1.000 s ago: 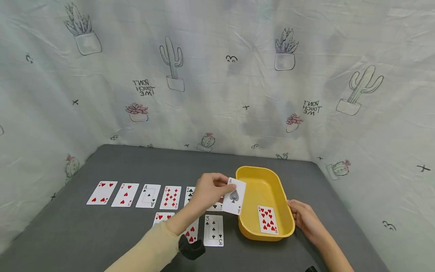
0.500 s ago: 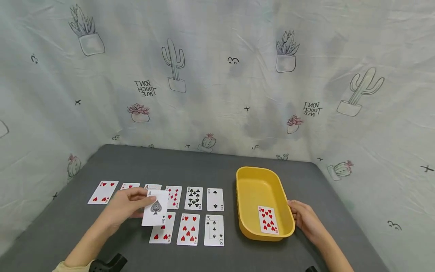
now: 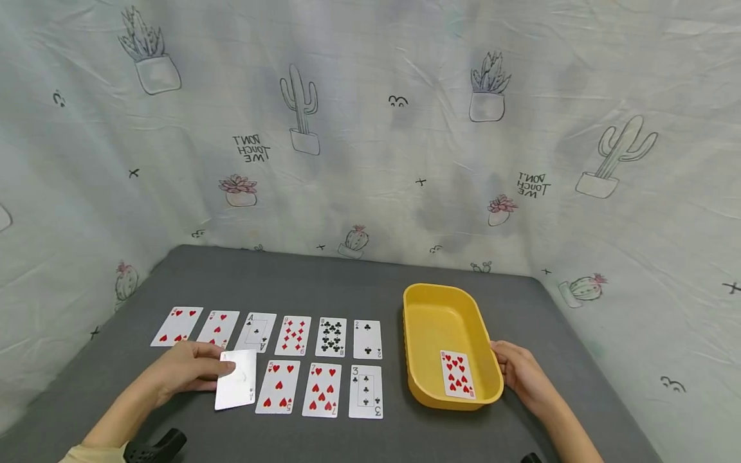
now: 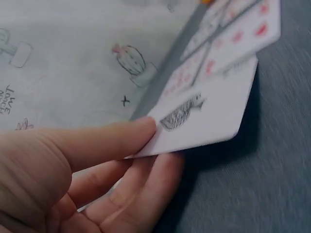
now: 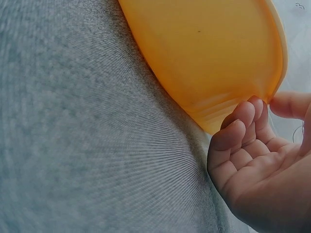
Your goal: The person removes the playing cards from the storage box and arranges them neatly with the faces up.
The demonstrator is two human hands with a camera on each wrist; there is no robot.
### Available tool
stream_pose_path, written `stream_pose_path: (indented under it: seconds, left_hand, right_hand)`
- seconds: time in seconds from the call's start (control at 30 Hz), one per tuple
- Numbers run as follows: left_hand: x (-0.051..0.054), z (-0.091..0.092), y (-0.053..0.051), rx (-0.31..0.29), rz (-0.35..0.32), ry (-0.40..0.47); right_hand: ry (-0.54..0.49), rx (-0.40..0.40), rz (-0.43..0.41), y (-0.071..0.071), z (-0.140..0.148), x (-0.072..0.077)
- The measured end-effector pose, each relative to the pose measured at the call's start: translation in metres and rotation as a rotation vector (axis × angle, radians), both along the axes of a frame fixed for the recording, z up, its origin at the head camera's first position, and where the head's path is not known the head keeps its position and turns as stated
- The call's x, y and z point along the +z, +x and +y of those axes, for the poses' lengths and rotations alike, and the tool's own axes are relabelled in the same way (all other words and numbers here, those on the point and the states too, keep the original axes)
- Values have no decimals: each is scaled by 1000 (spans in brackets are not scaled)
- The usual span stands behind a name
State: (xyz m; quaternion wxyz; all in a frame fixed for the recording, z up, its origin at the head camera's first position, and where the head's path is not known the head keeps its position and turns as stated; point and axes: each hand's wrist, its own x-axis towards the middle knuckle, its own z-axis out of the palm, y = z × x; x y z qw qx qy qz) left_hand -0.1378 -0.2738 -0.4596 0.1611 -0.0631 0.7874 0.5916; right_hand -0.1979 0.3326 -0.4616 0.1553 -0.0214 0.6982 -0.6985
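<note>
Between thumb and fingers, my left hand (image 3: 188, 372) pinches an ace of spades playing card (image 3: 238, 389). The card is tilted just above the table, left of the five of hearts (image 3: 278, 387) in the lower row. In the left wrist view, the thumb lies on the face of the ace and the other fingers are underneath. My right hand (image 3: 525, 378) holds the right side of a yellow plastic tub (image 3: 442, 312). The right wrist view shows its thumb at the rim and its curled fingers against the outer wall. One red hearts card (image 3: 457, 375) lies inside the tub.
An upper row of face-up cards runs from a four of hearts (image 3: 176, 326) to a two of clubs (image 3: 367, 339). Below it lie a seven of hearts (image 3: 321, 390) and a three of clubs (image 3: 365, 392). A printed curtain (image 3: 370, 141) surrounds the grey table (image 3: 324, 276).
My left hand has carried the ace of spades from beside the tub leftward, then lower toward the table at the lower row's left end. The right hand and tub stay in place.
</note>
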Motion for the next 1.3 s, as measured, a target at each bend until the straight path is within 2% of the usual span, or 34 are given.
stream_pose_path:
  seconds: [0.13, 0.3, 0.4, 0.7, 0.83, 1.07, 1.3]
  left_hand:
    - [-2, -1, 1, -1, 35, -138]
    - [5, 6, 1, -21, 97, -364]
    - [8, 9, -1, -33, 125, -430]
    - [7, 4, -4, -60, 149, -451]
    - [7, 5, -3, -44, 149, -475]
    - [8, 6, -2, -27, 186, -530]
    - [7, 7, 1, 4, 195, -513]
  right_hand:
    - [-9, 24, 21, 0, 0, -1]
    - [-18, 32, 22, 0, 1, -1]
    - [-21, 26, 16, -1, 1, -2]
    - [8, 9, -6, 1, -2, 2]
    - [11, 2, -11, 1, -1, 1]
    - [12, 4, -18, 1, -1, 2]
    - [9, 16, -2, 2, -3, 5]
